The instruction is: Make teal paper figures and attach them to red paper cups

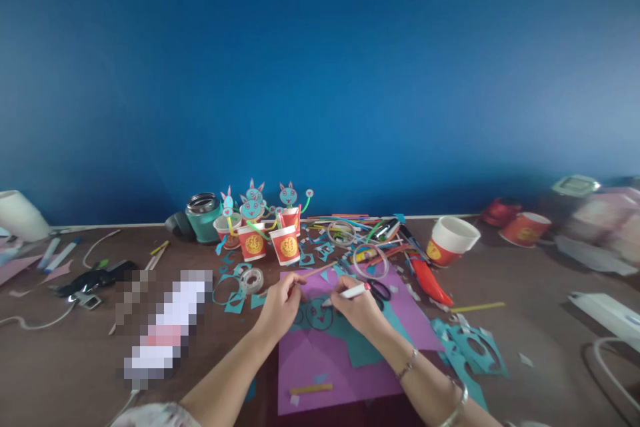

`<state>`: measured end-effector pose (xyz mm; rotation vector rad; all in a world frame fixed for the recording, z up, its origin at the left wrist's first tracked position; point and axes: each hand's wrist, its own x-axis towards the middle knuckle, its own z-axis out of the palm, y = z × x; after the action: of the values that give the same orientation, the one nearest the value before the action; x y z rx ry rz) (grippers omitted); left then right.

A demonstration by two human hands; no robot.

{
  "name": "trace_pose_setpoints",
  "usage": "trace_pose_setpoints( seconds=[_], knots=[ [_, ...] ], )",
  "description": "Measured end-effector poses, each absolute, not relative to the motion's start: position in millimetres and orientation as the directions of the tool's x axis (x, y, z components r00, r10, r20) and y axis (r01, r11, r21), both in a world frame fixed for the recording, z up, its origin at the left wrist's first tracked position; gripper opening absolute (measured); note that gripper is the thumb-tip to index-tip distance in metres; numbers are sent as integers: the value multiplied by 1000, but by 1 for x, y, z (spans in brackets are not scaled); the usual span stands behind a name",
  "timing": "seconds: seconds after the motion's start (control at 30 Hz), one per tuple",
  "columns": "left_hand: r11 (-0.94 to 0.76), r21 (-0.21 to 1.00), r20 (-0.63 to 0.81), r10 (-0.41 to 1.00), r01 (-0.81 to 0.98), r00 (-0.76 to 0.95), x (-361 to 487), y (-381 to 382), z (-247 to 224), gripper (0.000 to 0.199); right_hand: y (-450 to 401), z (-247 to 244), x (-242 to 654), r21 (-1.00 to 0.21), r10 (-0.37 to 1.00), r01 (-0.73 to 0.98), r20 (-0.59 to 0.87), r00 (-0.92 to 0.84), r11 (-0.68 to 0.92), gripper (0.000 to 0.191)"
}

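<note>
My right hand (356, 303) is closed on a white marker (351, 292) with a red end, its tip over a face drawn in a circle (319, 313) on teal paper (367, 347). That paper lies on a larger purple sheet (310, 380). To the left of the drawing, my left hand (284, 300) has its fingers bent together beside the sheet's upper edge; what they hold, if anything, is hidden. A thin brown stick (320, 271) runs near its fingertips. Dark scissors (381, 290) lie partly behind my right hand.
Red-and-white cups (285, 245) with teal animal faces stand at the back left, near a teal flask (204, 220). Tape rolls (251, 279), pens and teal scraps (475, 347) surround the sheet. Stacked cups (453, 240) and a red object (431, 280) are at the right.
</note>
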<state>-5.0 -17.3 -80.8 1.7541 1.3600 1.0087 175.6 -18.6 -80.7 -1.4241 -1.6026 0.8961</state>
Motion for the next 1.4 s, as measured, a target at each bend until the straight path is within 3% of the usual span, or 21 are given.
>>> trace_pose_setpoints(
  seconds=[0.33,1.4],
  knots=[
    [-199,858,152,979,473,136,-5,-19,-76,22,-17,-80,178,-909,994,409,102,38,78,20],
    [-203,881,159,978,427,137,-5,-17,-82,23,-18,-77,177,-903,997,427,68,33,47,16]
  ],
)
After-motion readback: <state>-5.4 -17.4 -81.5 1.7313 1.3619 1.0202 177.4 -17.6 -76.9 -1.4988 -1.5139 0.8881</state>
